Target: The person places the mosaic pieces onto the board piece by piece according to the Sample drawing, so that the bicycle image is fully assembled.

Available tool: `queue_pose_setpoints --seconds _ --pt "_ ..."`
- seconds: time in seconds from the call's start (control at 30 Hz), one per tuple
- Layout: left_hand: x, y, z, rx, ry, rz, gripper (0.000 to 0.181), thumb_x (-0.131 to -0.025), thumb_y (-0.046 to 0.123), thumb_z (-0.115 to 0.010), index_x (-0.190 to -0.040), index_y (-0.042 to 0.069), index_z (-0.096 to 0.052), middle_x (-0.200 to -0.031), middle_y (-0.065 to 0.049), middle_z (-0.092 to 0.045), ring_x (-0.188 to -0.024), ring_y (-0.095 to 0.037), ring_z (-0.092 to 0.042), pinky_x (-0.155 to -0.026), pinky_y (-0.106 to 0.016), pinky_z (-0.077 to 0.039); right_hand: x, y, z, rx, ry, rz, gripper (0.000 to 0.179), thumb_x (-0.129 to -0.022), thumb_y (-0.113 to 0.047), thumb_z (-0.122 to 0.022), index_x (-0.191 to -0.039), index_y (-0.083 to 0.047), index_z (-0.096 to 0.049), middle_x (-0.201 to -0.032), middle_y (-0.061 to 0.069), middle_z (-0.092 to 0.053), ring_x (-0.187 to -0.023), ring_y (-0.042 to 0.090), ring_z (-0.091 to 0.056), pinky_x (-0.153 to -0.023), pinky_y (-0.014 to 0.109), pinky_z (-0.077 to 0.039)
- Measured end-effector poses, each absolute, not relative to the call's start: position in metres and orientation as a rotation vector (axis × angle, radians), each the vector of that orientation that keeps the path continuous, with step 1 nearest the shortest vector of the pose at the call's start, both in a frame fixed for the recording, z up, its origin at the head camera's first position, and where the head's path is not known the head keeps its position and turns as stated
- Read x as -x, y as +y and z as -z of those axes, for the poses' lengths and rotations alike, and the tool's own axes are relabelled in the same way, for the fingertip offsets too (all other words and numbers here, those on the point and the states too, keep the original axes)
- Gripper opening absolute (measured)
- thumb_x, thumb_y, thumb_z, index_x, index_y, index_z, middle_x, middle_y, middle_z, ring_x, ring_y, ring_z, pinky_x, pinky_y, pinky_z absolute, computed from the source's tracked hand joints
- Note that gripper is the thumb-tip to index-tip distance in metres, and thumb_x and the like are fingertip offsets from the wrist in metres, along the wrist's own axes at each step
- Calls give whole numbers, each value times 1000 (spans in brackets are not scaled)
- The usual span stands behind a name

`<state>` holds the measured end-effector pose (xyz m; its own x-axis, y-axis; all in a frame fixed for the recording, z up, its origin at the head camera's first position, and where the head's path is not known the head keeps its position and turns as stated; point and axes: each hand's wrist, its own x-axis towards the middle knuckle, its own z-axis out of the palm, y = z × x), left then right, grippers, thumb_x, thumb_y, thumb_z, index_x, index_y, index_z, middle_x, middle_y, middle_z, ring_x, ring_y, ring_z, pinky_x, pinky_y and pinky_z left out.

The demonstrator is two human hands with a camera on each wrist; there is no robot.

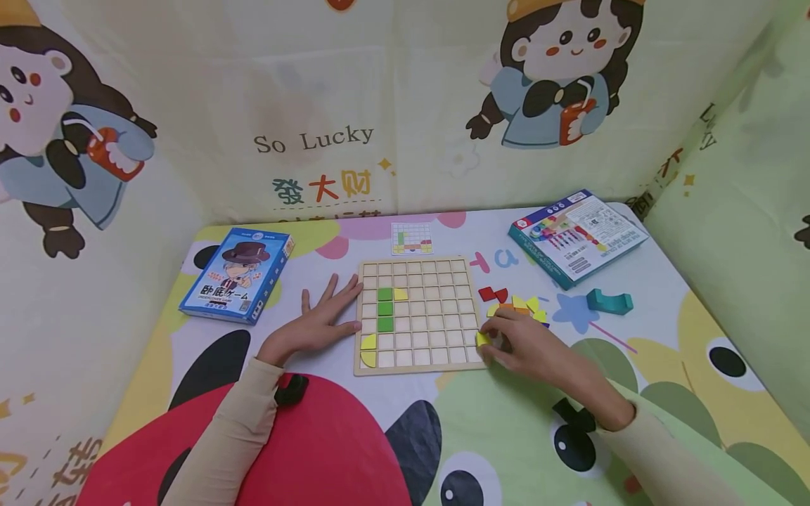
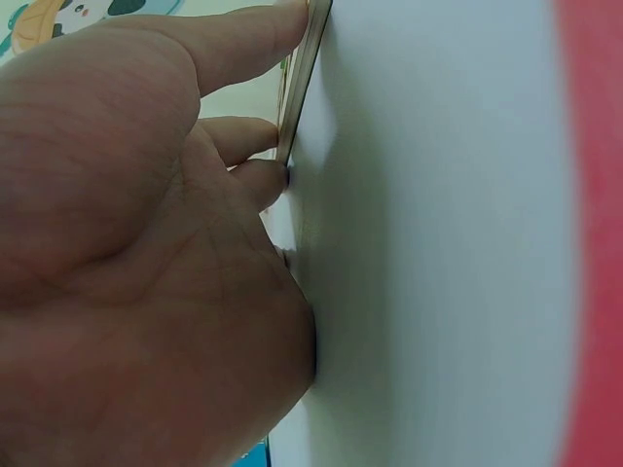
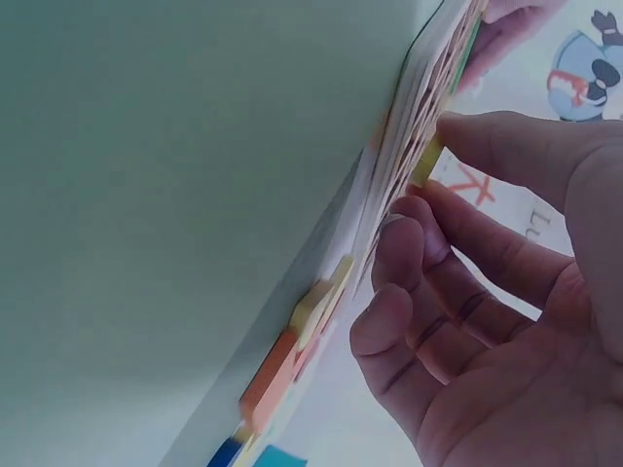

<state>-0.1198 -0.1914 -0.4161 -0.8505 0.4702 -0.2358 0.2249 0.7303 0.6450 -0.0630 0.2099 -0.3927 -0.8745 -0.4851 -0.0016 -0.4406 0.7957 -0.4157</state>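
A wooden grid board lies mid-table. Three green square pieces form a column in it; one yellow quarter-round piece sits beside the top green square, and two more yellow pieces are at the lower left corner. My left hand lies with fingers spread, its thumb and fingertips touching the board's left edge. Thumb and index finger of my right hand pinch a small yellow piece over the board's lower right edge. The fingers partly hide that piece, so its full shape cannot be told.
A patterned card lies behind the board. Red pieces and a pile with yellow and orange pieces are right of it, partly behind my right hand. A teal curved block, a blue box and a teal-edged box stand farther out.
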Motion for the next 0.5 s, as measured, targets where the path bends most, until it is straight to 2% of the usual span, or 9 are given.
queue_pose_setpoints --seconds 0.5 --pt "120 -193 418 -536 2546 -897 83 -104 36 -64 -171 18 -19 -182 -8 -7 -166 -40 18 -117 -76 28 68 178 390 753 2856 607 27 -92 -26 -83 -113 -12 -76 -104 1 -71 -82 8 -60 -73 23 -57"
